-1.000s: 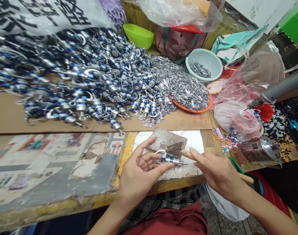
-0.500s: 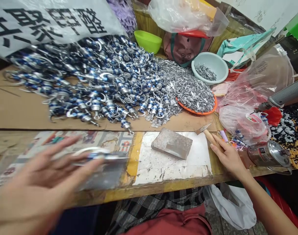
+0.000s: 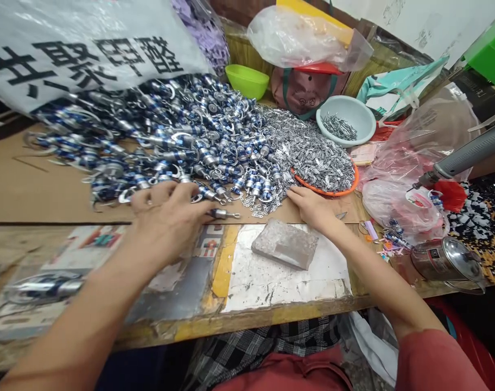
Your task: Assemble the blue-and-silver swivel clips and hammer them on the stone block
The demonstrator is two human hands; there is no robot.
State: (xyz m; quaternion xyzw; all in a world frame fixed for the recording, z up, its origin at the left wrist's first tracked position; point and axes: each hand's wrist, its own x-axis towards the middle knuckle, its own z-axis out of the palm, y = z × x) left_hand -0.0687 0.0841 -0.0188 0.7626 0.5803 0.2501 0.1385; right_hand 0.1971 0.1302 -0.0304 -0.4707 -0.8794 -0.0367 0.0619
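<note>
My left hand (image 3: 170, 214) reaches over the near edge of a pile of blue-and-silver metal pieces (image 3: 215, 144), fingers bent downward. Its thumb side is against one blue-and-silver metal piece (image 3: 226, 214), whose ring end points right. My right hand (image 3: 312, 207) has its fingers pressed together at the edge of the small flat metal tabs (image 3: 272, 202); what lies under the fingertips is hidden. Beyond its wrist shows the hammer's head (image 3: 341, 215), lying on the bench. Another blue-and-silver assembly (image 3: 48, 286) lies at the left, beside my forearm. A grey block (image 3: 286, 245) rests between my arms.
Heaped tabs fill an orange-rimmed tray (image 3: 332, 193). Behind it stands a pale bowl (image 3: 367, 122) of metal pins. On the right are a grey power tool (image 3: 467, 152), plastic bags (image 3: 402, 203) and a lidded metal mug (image 3: 438, 260). The bench's front edge (image 3: 272, 320) lies nearest me.
My left hand has set its assembly down at the left and moved forward to the pile. My right hand has let go of the hammer and moved left to the tabs.
</note>
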